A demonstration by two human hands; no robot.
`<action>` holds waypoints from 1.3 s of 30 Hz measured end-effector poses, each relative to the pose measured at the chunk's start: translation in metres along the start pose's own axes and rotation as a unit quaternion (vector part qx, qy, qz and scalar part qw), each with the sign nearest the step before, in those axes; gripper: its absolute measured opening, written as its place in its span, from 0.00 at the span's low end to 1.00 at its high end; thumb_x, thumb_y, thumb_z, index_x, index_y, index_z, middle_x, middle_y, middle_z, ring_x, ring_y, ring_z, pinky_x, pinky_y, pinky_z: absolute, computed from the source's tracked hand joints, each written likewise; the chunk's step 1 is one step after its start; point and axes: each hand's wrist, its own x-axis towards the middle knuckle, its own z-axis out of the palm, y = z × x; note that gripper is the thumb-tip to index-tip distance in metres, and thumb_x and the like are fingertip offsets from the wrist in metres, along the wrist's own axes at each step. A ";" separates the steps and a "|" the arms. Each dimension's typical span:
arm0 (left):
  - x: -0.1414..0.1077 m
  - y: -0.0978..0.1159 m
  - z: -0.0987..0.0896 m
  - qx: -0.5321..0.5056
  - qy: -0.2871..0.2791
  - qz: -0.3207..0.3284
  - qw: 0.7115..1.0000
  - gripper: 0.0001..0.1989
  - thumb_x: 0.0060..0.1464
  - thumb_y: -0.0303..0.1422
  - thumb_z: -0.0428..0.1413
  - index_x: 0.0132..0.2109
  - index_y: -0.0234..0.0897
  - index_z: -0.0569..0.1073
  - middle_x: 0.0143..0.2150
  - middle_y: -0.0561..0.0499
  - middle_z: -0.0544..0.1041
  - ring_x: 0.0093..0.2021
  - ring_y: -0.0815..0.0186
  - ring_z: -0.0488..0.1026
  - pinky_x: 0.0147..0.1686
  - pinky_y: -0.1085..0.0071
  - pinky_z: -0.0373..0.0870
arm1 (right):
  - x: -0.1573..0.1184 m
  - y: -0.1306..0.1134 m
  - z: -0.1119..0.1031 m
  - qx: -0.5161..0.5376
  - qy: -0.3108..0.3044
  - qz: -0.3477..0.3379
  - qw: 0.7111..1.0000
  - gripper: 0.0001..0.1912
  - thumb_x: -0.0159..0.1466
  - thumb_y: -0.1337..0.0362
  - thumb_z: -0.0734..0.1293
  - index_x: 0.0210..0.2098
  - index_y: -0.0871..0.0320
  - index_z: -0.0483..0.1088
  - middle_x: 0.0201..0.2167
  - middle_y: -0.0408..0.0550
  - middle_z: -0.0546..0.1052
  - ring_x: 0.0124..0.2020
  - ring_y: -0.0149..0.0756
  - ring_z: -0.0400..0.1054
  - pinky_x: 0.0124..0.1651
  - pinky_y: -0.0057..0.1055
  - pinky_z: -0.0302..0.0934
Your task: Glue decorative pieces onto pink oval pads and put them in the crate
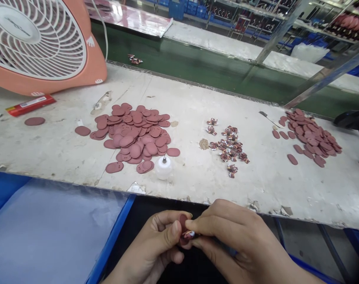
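Observation:
Just in front of the table's near edge, my left hand (160, 240) pinches a dark red oval disc (183, 221) between thumb and fingers. My right hand (229, 232) closes on a small brown, white and orange figure (188, 235), pressed against the disc. Both hands touch these pieces, and the fingers partly hide them. Beyond my hands, a cluster of similar small figures (231, 145) lies on the table. To its left spreads a large pile of red oval discs (134, 134), with a white bottle (164, 167) with a thin tip at its front.
An orange fan (93, 67) stands at the back left beside a red box (31, 105). Another pile of discs (313, 136) lies on the right of the white table (185, 181). Past it runs a green belt (197, 65) with metal posts. A blue-edged bin (116, 232) is at lower left.

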 end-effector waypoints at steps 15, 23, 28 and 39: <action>0.004 0.000 -0.002 0.012 -0.009 0.004 1.000 0.15 0.39 0.40 0.71 0.33 0.34 0.82 0.22 0.54 0.73 0.24 0.75 0.69 0.20 0.84 0.65 | 0.000 0.004 0.004 -0.014 0.012 -0.002 1.000 0.12 0.63 0.76 0.66 0.44 0.60 0.74 0.33 0.47 0.79 0.34 0.31 0.73 0.37 0.24 0.68; 0.005 0.000 -0.004 0.008 -0.012 0.006 1.000 0.16 0.39 0.41 0.71 0.33 0.35 0.82 0.22 0.55 0.72 0.23 0.76 0.67 0.20 0.84 0.65 | 0.002 0.005 0.006 -0.009 0.027 -0.022 0.999 0.11 0.62 0.77 0.66 0.43 0.61 0.74 0.32 0.47 0.78 0.33 0.30 0.72 0.35 0.22 0.67; 0.003 0.001 -0.004 0.009 0.006 0.004 1.000 0.18 0.38 0.41 0.71 0.33 0.33 0.82 0.23 0.54 0.73 0.24 0.76 0.68 0.20 0.84 0.65 | 0.003 0.005 0.007 -0.011 0.025 -0.015 1.000 0.11 0.62 0.76 0.66 0.44 0.60 0.73 0.33 0.47 0.79 0.33 0.30 0.72 0.37 0.23 0.68; 0.005 0.001 -0.002 0.002 0.004 0.010 1.000 0.16 0.39 0.39 0.71 0.33 0.33 0.82 0.22 0.54 0.73 0.23 0.75 0.68 0.18 0.85 0.65 | 0.002 0.006 0.007 -0.012 0.017 -0.007 1.000 0.12 0.63 0.76 0.65 0.44 0.59 0.73 0.34 0.46 0.79 0.34 0.31 0.72 0.38 0.24 0.68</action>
